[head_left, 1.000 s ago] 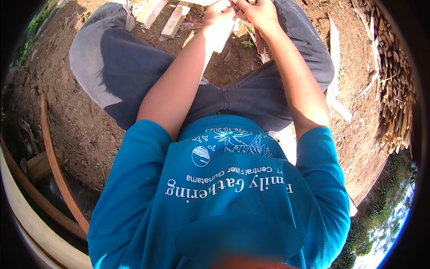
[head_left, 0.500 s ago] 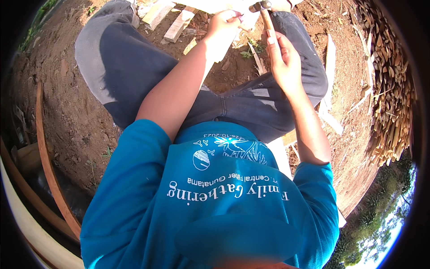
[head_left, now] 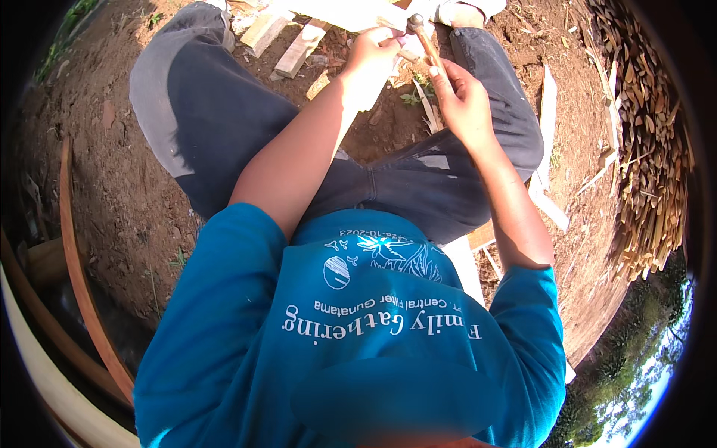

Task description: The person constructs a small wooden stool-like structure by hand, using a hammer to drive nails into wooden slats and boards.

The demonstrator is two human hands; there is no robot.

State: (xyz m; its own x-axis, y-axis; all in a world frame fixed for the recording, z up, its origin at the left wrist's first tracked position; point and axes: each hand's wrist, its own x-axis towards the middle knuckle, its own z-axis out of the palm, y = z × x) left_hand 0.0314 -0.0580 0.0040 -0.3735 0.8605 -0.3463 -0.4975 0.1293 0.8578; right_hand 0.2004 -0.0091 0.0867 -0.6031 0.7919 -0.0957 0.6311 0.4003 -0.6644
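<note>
My right hand is wrapped round the wooden handle of a hammer. The small metal hammer head points away from me, close to the fingertips of my left hand. Those left fingers are pinched together at the edge of a brightly sunlit pale board. What they hold, if anything, is too small and washed out to make out. Just beside the fingertips shows a short light wood piece.
Two short wood blocks lie on the soil left of my hands. My bent legs frame the spot. Pale wood strips lie to the right, before a large stack of thin sticks. Long curved-looking planks stand at far left.
The hammer has come left and its head now sits nearer my left fingertips. My right hand moved slightly left and down with it. My left hand stays nearly in place.
</note>
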